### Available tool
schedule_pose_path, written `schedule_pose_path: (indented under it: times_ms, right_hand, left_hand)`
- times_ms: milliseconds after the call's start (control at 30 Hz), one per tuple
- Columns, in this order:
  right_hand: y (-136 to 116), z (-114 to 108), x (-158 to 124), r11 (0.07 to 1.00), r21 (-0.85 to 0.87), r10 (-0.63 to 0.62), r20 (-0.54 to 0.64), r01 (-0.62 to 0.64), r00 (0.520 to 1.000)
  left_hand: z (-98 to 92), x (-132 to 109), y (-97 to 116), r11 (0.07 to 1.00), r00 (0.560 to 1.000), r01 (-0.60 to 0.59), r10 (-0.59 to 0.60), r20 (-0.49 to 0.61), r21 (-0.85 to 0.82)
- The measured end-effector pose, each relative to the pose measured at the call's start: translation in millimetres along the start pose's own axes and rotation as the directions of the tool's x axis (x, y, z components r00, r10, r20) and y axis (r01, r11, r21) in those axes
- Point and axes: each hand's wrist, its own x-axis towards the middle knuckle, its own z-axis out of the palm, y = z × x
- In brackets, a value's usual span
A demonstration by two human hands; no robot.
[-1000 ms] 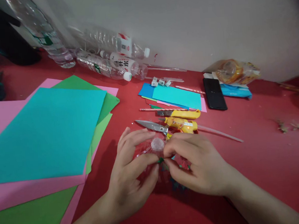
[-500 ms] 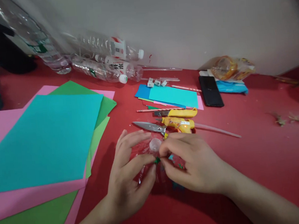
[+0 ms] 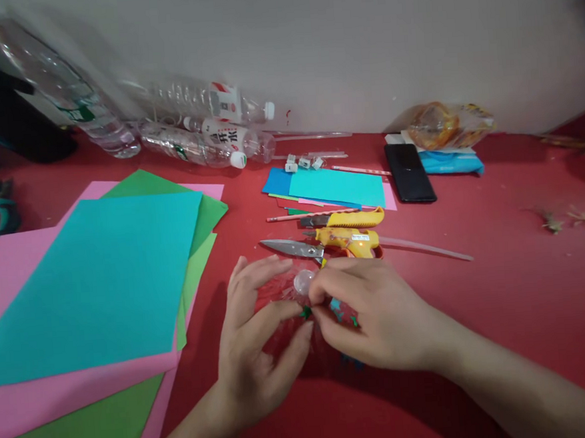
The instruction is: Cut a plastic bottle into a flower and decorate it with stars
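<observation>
My right hand (image 3: pixel 374 313) is closed in a pinch at the edge of a small green paper piece (image 3: pixel 306 312). Beside it, my left hand (image 3: pixel 256 341) has its fingers spread; the index fingertip meets the green piece and the thumb is a little apart from it. Between the hands stands a clear plastic piece (image 3: pixel 304 282) with a round, whitish top, its lower part largely hidden. Small blue paper bits (image 3: pixel 335 305) and a green bit (image 3: pixel 354 321) show by the right fingers. Just beyond lie scissors (image 3: pixel 294 247) and a yellow glue gun (image 3: pixel 348 238).
Coloured paper sheets (image 3: pixel 101 279) cover the left. A yellow cutter (image 3: pixel 357 218), paper strips (image 3: pixel 340 185) and a phone (image 3: pixel 409 173) lie farther back. Plastic bottles (image 3: pixel 192 144) line the wall; pliers (image 3: pixel 4 209) sit far left. A bagged food item (image 3: pixel 436 125) is back right.
My left thumb has moved slightly away from the green piece, widening the gap to the index finger. The right hand keeps its pinch. The view has shifted slightly.
</observation>
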Motion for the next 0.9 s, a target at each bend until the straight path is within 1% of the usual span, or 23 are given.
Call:
schedule_pose_path:
  times_ms: [200,300,400,533,700,800,833,900]
  right_hand:
    - [-2,-1,-1,1.0,-0.022,-0.003,0.008,0.003,1.0]
    - [-3,-2,0,1.0,-0.023,-0.005,0.015,0.005,1.0]
    - [-2,-2,1,1.0,0.004,-0.002,0.013,0.002,1.0]
    - [-2,-4,2,0.999,0.031,0.035,0.043,-0.036,0.998]
    - [0,-6,4,0.997,0.044,0.063,0.059,-0.065,0.996]
    - [1,-6,4,0.995,0.063,0.071,0.036,-0.073,0.997]
    - [2,-6,4,0.994,0.073,0.08,0.023,-0.082,0.997]
    - [3,-6,5,0.989,0.099,0.108,0.006,-0.108,0.994]
  left_hand:
    - [2.9,-1,0,1.0,0.999,0.019,-0.02,-0.049,-0.011]
    - [3.8,-1,2,0.997,0.995,0.072,-0.074,-0.065,-0.037]
    - [5.1,0,4,0.986,0.987,0.143,-0.148,-0.058,-0.086]
    - [5.8,3,4,0.968,0.976,0.2,-0.211,-0.057,-0.154]
    - [6.5,8,-5,0.953,0.962,0.245,-0.262,-0.077,-0.18]
    - [10.1,11,-14,0.934,0.948,0.287,-0.308,-0.074,-0.215]
    - [11.8,12,-16,0.925,0.942,0.295,-0.323,-0.088,-0.239]
    - [15.3,14,-17,0.898,0.926,0.332,-0.368,-0.081,-0.288]
